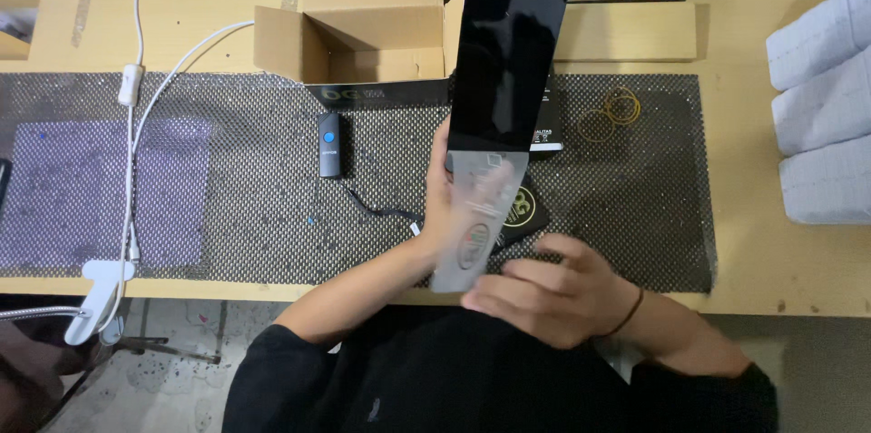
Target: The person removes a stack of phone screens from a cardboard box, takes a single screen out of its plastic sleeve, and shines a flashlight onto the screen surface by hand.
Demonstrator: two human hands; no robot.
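A black smartphone [504,56] stands tilted upright over the mat, its dark screen facing me. My left hand [442,206] grips its lower part from behind. A translucent protective film [476,215] with a round sticker hangs peeled from the screen's lower end. My right hand [553,292] is below it with curled fingers, touching the film's bottom edge near the table's front. A dark band is on that wrist.
A black perforated mat [254,188] covers the wooden table. An open cardboard box [354,20] stands behind it. A small black remote with a blue button [329,142], rubber bands [610,113], a white cable [136,88], a clamp [95,292] and white padded packs [821,97] lie around.
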